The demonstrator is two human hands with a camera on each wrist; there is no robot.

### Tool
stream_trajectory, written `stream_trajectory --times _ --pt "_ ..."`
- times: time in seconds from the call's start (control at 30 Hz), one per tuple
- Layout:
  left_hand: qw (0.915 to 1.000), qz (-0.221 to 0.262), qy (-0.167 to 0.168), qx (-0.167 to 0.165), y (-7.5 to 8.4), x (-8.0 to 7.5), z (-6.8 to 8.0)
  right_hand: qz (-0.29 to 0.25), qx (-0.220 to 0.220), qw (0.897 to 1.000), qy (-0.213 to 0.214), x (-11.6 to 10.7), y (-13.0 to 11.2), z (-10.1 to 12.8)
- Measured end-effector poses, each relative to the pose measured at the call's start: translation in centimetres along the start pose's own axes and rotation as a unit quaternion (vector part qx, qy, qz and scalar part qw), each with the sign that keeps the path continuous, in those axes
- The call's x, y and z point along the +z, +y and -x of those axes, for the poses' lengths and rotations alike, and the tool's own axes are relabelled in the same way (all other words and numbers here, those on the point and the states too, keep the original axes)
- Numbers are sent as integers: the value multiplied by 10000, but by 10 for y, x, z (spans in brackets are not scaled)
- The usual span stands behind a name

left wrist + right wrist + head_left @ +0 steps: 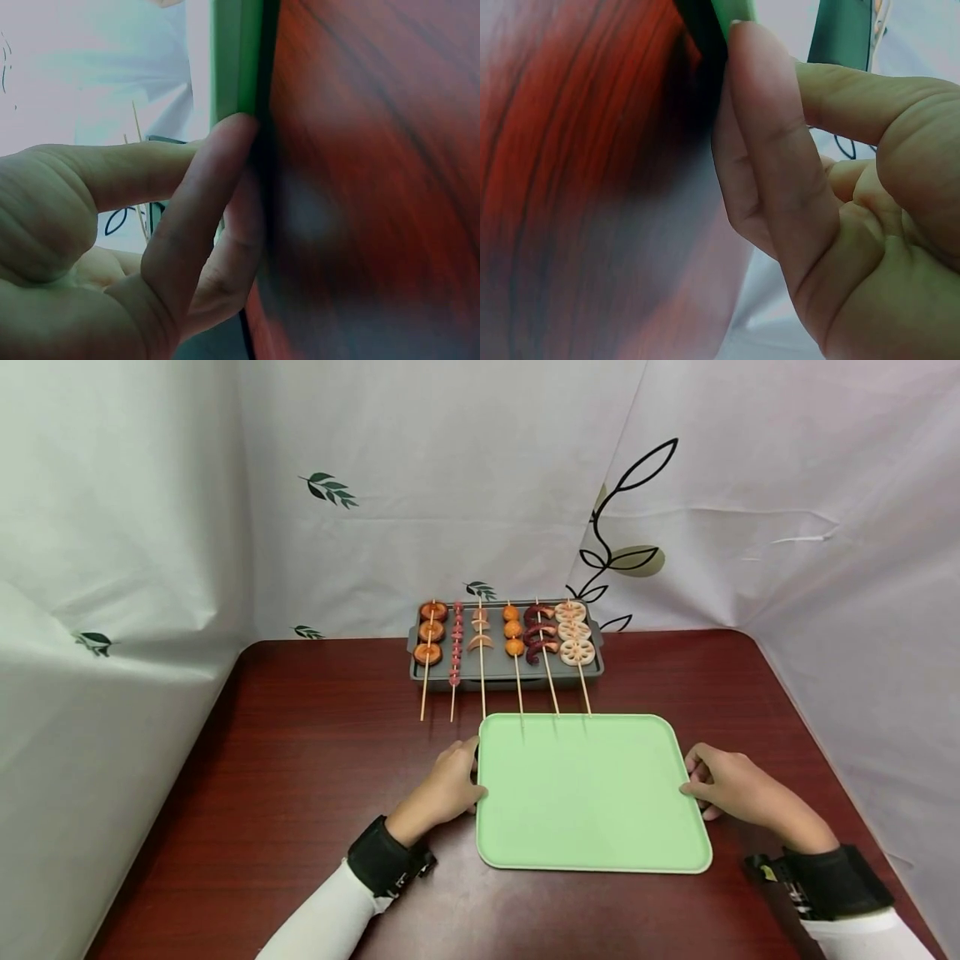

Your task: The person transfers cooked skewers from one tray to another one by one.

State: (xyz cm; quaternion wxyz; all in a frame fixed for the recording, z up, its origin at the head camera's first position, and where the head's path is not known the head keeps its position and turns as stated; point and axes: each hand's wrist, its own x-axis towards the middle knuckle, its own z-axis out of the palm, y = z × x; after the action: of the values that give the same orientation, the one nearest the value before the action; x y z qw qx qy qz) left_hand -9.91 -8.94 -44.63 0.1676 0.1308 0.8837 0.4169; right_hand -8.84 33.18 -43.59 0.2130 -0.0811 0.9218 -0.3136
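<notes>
Head view: a light green tray (592,793) is seen lying flat on the dark red wooden table (300,793), near the front edge. Its left rim is gripped by the left hand (446,789) and its right rim by the right hand (731,789); on each side the thumb is laid on the rim and the fingers are curled at or under the edge. Beyond the tray, a grey baking pan (506,668) is placed against the white cloth backdrop (465,485). Six skewers (517,647) of food are laid across the pan, and their sticks are pointed toward the tray; three stick ends reach its far rim.

Left wrist view: the fingers (195,217) are held close together and pressed against the green tray edge (236,60), with the thumb extended across the rim. The table surface (375,180) is blurred.

Right wrist view: the fingers (772,172) are held together and clamped on the tray edge (731,11), the thumb being set on the opposite side of it. Part of the grey pan (844,30) is visible behind.
</notes>
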Motion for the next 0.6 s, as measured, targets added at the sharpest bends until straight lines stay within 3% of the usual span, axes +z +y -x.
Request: stream_trajectory --times 0.4,0.6 --pt "9992 -141 -79 -359 -5 -17 6 -451 -94 9989 -96 12 -11 -3" --pt "9986 -62 -168 -500 -10 -23 8 -423 -62 9991 16 15 -18 -5"
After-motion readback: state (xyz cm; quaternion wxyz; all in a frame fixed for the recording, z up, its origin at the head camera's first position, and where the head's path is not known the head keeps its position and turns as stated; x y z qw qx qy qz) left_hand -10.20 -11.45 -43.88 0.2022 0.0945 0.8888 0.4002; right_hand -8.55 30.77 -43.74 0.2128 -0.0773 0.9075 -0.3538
